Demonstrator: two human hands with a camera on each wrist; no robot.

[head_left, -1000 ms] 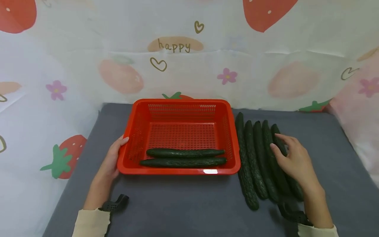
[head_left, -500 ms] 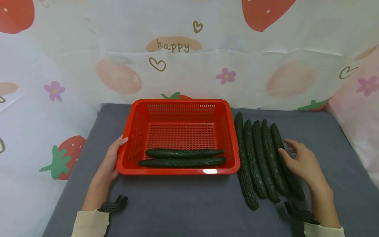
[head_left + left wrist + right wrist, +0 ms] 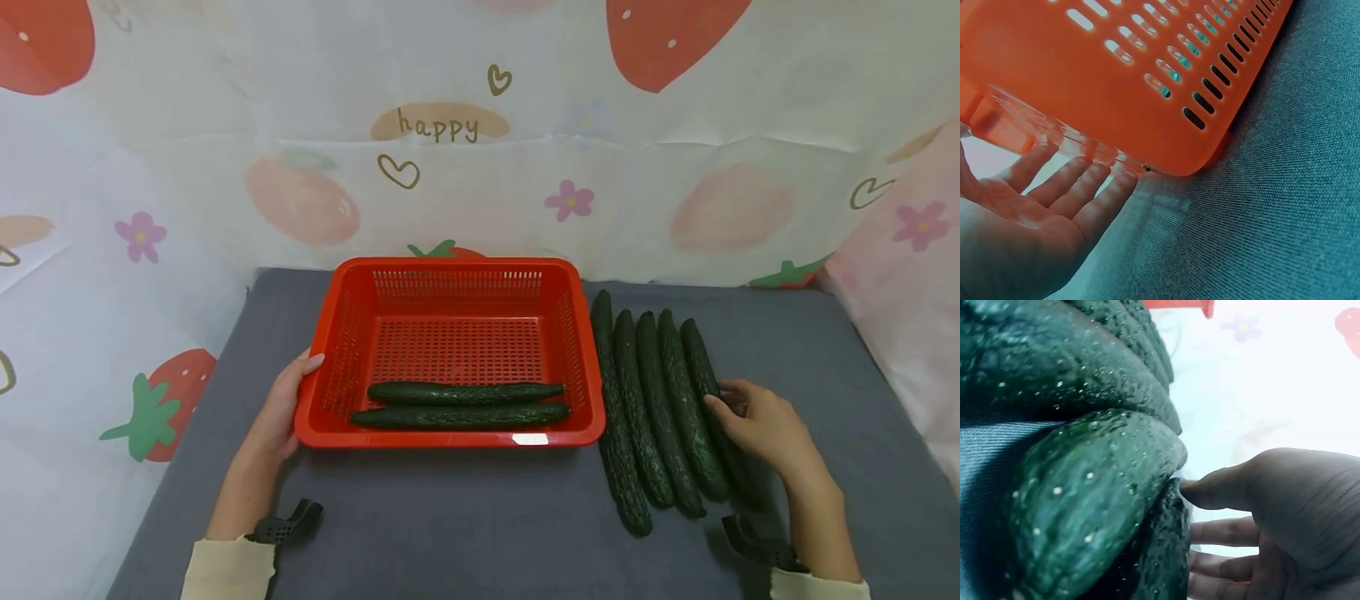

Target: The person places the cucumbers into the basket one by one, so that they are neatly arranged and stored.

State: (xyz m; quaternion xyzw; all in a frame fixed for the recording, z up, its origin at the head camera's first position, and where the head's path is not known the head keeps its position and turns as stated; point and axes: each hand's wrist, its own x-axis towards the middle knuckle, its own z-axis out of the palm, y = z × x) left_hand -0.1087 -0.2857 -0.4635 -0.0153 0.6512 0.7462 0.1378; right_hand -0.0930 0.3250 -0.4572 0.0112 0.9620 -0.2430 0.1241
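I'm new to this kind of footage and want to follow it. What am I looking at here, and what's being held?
There's no robot, just a person's two bare hands. The wide picture comes from a camera worn on the head, looking forward and down. The close-ups come from wrist cameras: one shows the left hand at a red basket, the other the right hand by some cucumbers.

The basket sits on a grey surface, with two cucumbers inside, near its front. Five more cucumbers lie side by side to its right.

The left hand holds the basket's rim, thumb on top. The right hand has its thumb and fingers at the outermost cucumber and seems to pinch it; how firmly, I can't tell.
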